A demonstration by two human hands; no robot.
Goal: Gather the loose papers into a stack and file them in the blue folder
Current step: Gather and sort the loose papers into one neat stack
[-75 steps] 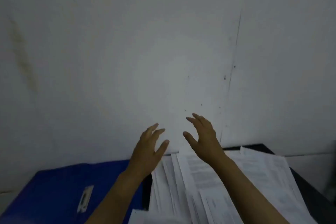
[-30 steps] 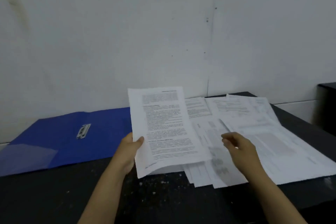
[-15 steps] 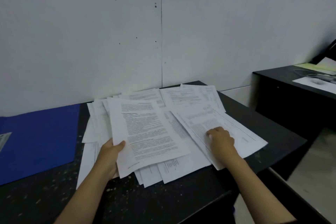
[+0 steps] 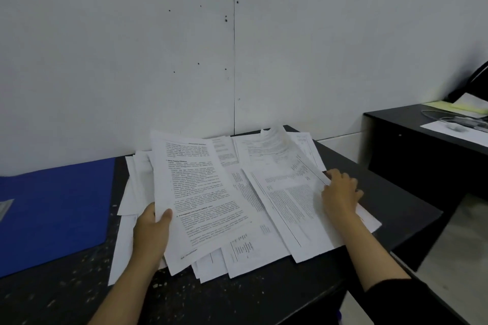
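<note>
Several loose printed papers (image 4: pixel 264 221) lie fanned across the black table (image 4: pixel 237 298). My left hand (image 4: pixel 150 232) grips the lower left edge of a printed sheet (image 4: pixel 195 192), thumb on top, and holds it tilted above the pile. My right hand (image 4: pixel 340 192) pinches the right edge of another sheet (image 4: pixel 290 206) on the right of the pile. A far sheet (image 4: pixel 274 137) curls up near the wall. The blue folder (image 4: pixel 55 208) lies open and flat at the left, partly cut off by the frame.
A white wall rises right behind the table. A second black desk (image 4: pixel 422 140) stands to the right with yellow and white papers and a cable on it. A gap of light floor (image 4: pixel 449 258) separates the two desks.
My right hand slid from the middle of the right sheet to its right edge and took hold of it. The far sheet curled up. My left hand kept its sheet.
</note>
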